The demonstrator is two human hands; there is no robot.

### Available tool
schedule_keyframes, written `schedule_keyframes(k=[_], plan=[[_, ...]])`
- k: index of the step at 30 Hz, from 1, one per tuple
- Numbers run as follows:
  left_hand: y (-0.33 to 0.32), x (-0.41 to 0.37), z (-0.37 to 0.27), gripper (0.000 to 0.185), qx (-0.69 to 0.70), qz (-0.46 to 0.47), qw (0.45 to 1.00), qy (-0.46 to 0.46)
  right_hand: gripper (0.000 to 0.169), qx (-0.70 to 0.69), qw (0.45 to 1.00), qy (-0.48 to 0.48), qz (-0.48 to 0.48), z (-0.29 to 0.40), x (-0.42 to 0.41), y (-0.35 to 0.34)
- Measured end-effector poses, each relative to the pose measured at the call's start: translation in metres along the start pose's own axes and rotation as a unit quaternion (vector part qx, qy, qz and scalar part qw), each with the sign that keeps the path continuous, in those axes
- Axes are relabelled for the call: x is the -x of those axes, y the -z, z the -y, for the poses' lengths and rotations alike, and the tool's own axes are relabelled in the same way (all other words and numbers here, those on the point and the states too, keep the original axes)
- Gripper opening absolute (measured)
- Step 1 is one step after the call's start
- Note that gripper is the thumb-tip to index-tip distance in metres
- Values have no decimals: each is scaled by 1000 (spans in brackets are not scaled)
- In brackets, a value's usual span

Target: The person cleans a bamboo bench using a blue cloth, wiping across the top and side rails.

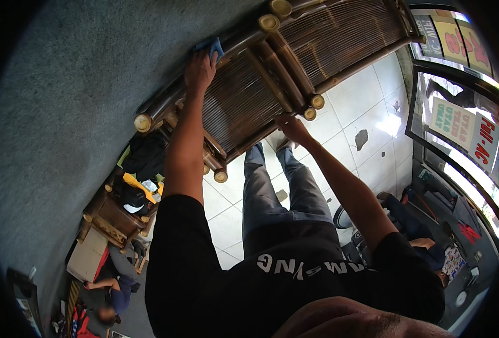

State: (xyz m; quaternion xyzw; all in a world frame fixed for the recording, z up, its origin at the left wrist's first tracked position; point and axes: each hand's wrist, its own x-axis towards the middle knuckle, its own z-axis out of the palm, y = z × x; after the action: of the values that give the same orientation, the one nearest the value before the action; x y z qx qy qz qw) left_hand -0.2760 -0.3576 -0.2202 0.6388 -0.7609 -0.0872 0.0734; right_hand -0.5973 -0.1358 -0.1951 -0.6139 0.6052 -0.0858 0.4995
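My left hand holds a folded blue cloth against the back rail of a dark brown bamboo bench, close to the grey wall. The fingertips are partly hidden by the cloth. My right hand is at the bench's front rail, its fingers curled over the bamboo beside the round cut ends of the middle poles. Thin bamboo slats form the seat, and some light reflects from them. Below the bench's front edge, my legs in jeans stand on the white floor tiles.
The grey wall runs along the bench's back. A bamboo chair with a bag and cap stands left. One person sits lower left; another is low at right near a wheel. A glass door bears signs. Dark patches mark the tiles.
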Motion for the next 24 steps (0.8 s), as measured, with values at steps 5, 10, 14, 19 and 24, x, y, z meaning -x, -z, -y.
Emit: schedule_keyframes(k=[5,10,14,19,24], plan=[[8,9,-37,45,65,-99,993,2,28,217,974,65,-22,8,-60,18],[16,41,-55,55,50,-147,987,-41,36,6,968,96,-231,111,-122,28],[36,63,-40,47,141,-177,974,-11,50,189,931,236,-204,155,-170,39],[81,124,51,28,66,-231,965,105,71,351,879,278,-162,163,-206,14],[86,163,182,38,-29,-24,997,68,82,411,882,206,-106,184,-225,-8]])
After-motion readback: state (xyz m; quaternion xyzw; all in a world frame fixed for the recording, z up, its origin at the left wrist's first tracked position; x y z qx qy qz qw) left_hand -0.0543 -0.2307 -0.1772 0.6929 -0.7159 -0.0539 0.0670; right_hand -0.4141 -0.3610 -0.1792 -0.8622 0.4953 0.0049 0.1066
